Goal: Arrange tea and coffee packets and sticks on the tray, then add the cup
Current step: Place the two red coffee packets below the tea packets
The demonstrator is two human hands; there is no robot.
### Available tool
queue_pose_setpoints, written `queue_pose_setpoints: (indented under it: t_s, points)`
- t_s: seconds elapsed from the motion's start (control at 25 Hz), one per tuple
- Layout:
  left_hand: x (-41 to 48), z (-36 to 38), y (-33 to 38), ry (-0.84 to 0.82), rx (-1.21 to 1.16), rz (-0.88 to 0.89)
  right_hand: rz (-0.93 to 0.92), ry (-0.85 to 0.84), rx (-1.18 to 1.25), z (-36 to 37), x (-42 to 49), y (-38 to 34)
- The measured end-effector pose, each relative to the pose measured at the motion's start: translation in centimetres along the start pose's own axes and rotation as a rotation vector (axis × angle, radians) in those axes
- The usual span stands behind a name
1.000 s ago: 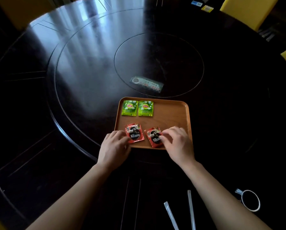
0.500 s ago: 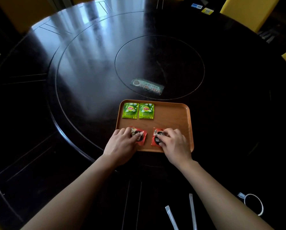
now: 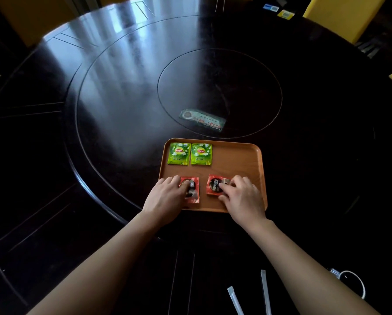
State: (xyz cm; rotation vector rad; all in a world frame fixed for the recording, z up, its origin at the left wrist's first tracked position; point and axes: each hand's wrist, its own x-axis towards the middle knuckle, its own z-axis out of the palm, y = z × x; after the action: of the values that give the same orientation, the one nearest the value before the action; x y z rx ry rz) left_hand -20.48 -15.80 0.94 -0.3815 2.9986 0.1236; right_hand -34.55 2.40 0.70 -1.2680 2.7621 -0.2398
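Observation:
A wooden tray [image 3: 238, 162] lies on the dark round table. Two green tea packets [image 3: 179, 153] [image 3: 201, 153] sit side by side in its far left corner. Two red coffee packets lie along its near edge. My left hand [image 3: 165, 197] has its fingertips on the left red coffee packet [image 3: 193, 194]. My right hand [image 3: 241, 197] pinches the right red coffee packet [image 3: 214, 186] at its right side. Two white sticks [image 3: 235, 301] [image 3: 266, 292] lie on the table near me. The cup [image 3: 355, 284] stands at the lower right, partly behind my right forearm.
A flat printed packet [image 3: 203, 120] lies beyond the tray on the table's inner disc. Yellow chairs [image 3: 340, 12] stand at the far right, and small cards [image 3: 286, 14] lie at the far edge. The tray's right half is bare wood.
Both hands have slid further onto the red coffee packets. The packets have been turned straighter, and now sit apart in a row below the green ones.

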Motion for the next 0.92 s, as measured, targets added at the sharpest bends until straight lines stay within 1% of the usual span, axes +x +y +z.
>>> queue_pose_setpoints:
  t_s: [0.08, 0.2, 0.32, 0.4, 0.56, 0.72, 0.84, 0.92]
  points:
    - [-0.2, 0.0, 0.0, 0.039, -0.049, -0.063, 0.052, 0.012, 0.084, 0.0, 0.4, -1.1]
    - [-0.7, 0.3, -0.5, 0.131, -0.162, -0.078, 0.004, 0.091, 0.140, 0.3, 0.5, -0.4]
    - [-0.9, 0.9, -0.5, 0.155, -0.182, -0.004, -0.107, 0.039, 0.078, 0.6, 0.3, 0.9]
    - [-0.6, 1.1, -0.5, 0.136, -0.156, 0.000, -0.119, 0.042, 0.030, 0.8, 0.3, 0.8]
    - [-0.3, 1.2, -1.0, 0.094, -0.135, -0.028, -0.039, 0.053, 0.063, 0.8, 0.9, -1.1]
    - [-0.3, 1.2, -1.7, 0.150, -0.179, -0.012, 0.018, 0.086, 0.133, 1.1, 0.8, -1.7]
    - [-0.2, 1.5, -1.9, 0.149, -0.155, 0.027, 0.028, 0.062, 0.130, 1.4, 0.5, -1.4]
    - [0.1, 1.5, -2.1, 0.129, -0.148, 0.009, 0.061, 0.047, 0.149, 1.5, 0.8, -1.8]
